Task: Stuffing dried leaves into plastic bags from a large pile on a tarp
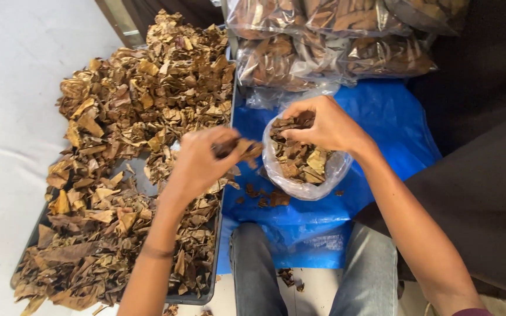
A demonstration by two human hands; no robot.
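My left hand is closed around a bunch of dry brown leaves, held just left of a small clear plastic bag half full of leaves. My right hand grips the bag's far rim and holds its mouth open, fingers partly inside on the leaves. The bag rests on a blue plastic sheet. A large heap of dry brown leaves fills a dark tray on the left, under my left forearm.
Several filled clear bags of leaves are stacked at the top, behind the blue sheet. A few loose leaf bits lie on the sheet. My knees in grey trousers are below. White surface lies left, dark fabric right.
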